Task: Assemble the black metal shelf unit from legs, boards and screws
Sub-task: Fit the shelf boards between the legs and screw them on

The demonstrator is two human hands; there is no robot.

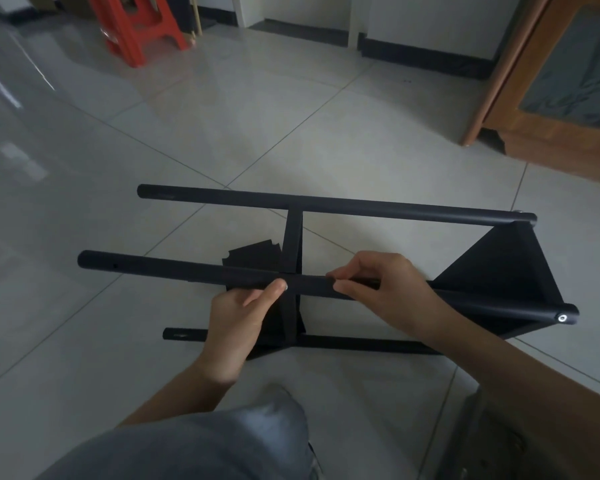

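Note:
The black shelf unit lies on its side on the tiled floor. Three round legs run left to right: a far leg [326, 204], a near upper leg [153, 268] and a lower leg [361, 342] on the floor. A triangular board [499, 268] joins them at the right end, with a silver screw [561, 318] in the near leg's tip. A middle board [291, 237] stands edge-on at the centre. My left hand [239, 323] grips the near upper leg at the middle board, thumb on top. My right hand [381, 282] pinches that same leg just right of it.
A red plastic stool [139, 26] stands at the back left. A wooden cabinet [551, 98] fills the right side. My knee in grey trousers [205, 441] is at the bottom. A loose black piece [253, 258] lies under the legs.

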